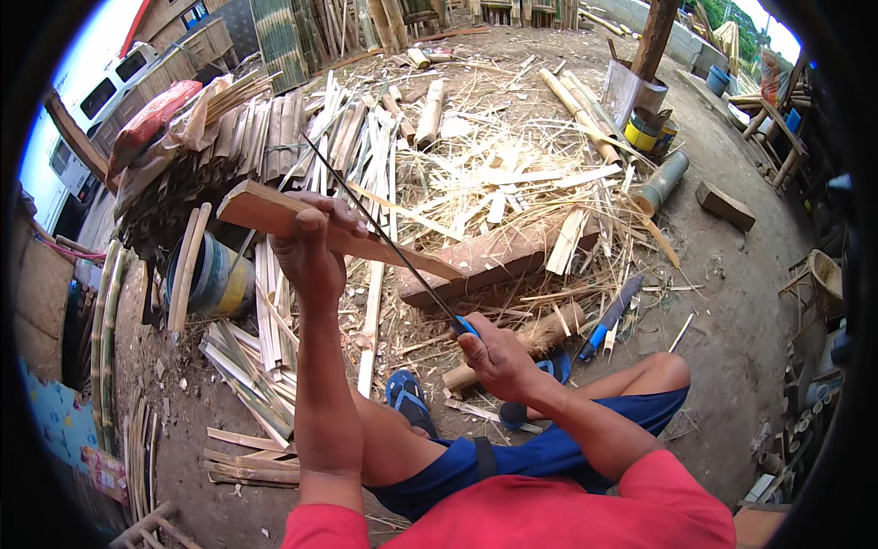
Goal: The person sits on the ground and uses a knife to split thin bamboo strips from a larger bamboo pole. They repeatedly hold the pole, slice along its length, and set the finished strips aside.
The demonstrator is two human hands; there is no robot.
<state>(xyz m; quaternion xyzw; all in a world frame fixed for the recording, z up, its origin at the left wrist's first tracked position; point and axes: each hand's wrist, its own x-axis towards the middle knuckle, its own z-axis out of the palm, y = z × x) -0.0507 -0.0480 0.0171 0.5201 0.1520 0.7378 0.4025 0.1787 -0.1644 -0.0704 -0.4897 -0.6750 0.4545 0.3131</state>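
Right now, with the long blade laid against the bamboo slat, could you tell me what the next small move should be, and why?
Probably a short push of the blade along the slat, away from the body. The right hand holds the blue handle low, and the edge already lies across the slat right beside the left hand, whose fingers wrap over it. The left-hand grip looks close to the blade, so keep the stroke small.

A red sack [151, 119] — long, bulging — tops the far-left bamboo stack [197, 169].
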